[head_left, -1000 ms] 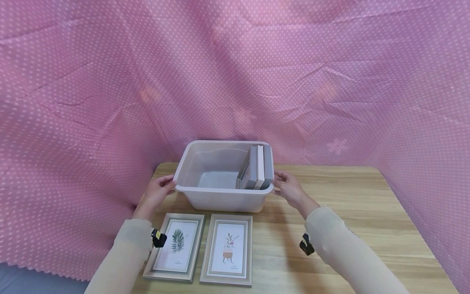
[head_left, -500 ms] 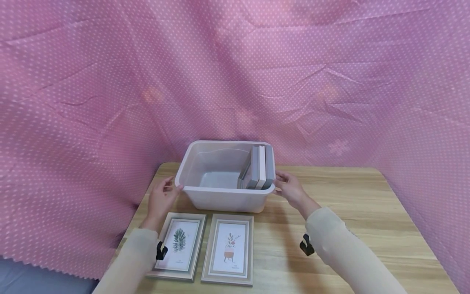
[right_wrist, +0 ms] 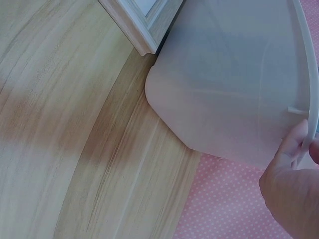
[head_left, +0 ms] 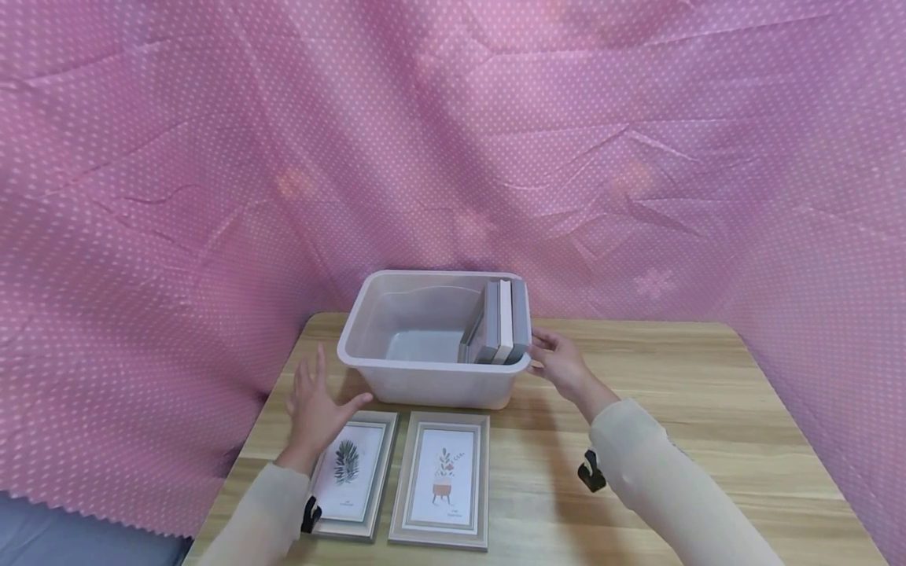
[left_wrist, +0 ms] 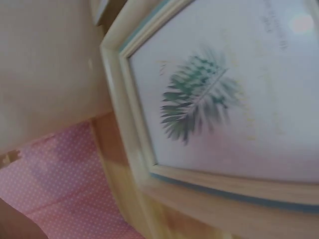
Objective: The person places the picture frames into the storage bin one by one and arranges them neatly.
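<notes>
A pale plastic bin (head_left: 439,385) stands at the back of the table. Several picture frames (head_left: 504,318) are upright inside it against its right wall. My right hand (head_left: 562,365) grips the bin's right rim, its fingers and thumb closed about the edge in the right wrist view. On the left, my left hand (head_left: 314,409) is spread and empty, apart from the bin, with its thumb pointing right. Close by it lies a picture frame with a green leaf print (head_left: 347,464), partly covered by the wrist. Beside that lies a picture frame with a potted-plant print (head_left: 442,479).
The wooden table (head_left: 665,409) extends to the right of the bin. A pink dotted cloth (head_left: 453,157) hangs behind and along both sides, close to the table's back edge.
My left hand has let go of the bin's left rim, moved toward me and spread its fingers. The right hand has stayed at the rim.
</notes>
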`<state>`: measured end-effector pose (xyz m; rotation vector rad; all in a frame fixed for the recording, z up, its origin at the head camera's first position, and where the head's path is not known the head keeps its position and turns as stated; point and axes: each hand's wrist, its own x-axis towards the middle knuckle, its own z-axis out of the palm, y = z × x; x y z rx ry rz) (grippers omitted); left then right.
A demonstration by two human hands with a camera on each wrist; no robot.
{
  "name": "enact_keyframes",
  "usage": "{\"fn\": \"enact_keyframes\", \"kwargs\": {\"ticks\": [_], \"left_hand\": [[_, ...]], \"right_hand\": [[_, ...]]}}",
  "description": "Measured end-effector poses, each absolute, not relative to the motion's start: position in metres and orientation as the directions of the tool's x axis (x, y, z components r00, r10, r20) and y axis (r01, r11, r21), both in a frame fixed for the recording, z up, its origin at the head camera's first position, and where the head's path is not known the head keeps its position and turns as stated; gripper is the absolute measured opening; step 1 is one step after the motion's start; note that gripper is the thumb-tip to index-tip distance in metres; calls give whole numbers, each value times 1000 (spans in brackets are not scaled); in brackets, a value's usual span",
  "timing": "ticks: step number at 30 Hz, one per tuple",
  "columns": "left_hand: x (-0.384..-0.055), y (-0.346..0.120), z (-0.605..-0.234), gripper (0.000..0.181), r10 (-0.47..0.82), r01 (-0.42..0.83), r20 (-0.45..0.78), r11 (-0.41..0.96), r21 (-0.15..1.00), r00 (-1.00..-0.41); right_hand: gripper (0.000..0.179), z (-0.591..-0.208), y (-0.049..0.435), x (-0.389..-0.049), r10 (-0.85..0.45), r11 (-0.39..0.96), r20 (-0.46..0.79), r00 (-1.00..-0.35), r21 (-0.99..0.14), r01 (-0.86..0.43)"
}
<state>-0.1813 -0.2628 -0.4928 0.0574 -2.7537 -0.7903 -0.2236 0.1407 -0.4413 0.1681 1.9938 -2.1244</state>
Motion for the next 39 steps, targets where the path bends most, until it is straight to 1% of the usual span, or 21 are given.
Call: {"fn": "enact_keyframes", "kwargs": {"ticks": [6,9,16,21,26,31,39], "left_hand": [[-176,-257,-509,142,-132,-29,175,869,494,-976],[-174,-253,-519,146,-149,-67,144,886,459,-978],[-170,-244,-536,147,-214,-182,51,915,359,-976],[-169,-236,-541,145,-257,-260,-54,907,333,-965],[-169,-232,-547,143,-269,-290,-109,906,309,-957],[-171,-230,-549,142,-282,-325,-178,892,313,-943],[-172,-227,-549,145,-301,-373,-246,863,341,-921]], "right_hand": [[48,-439,141,-222,-81,-53,-234,-969,-970,239],[48,-439,141,-222,-87,-51,-228,-970,-971,233],[48,-439,141,-221,-91,-51,-226,-970,-972,231],[48,-439,141,-221,-94,-54,-223,-970,-972,229],[48,-442,141,-222,-95,-56,-218,-971,-973,224],[48,-442,141,-221,-94,-60,-216,-972,-973,222],[48,-441,141,-220,-94,-63,-221,-971,-972,227]]}}
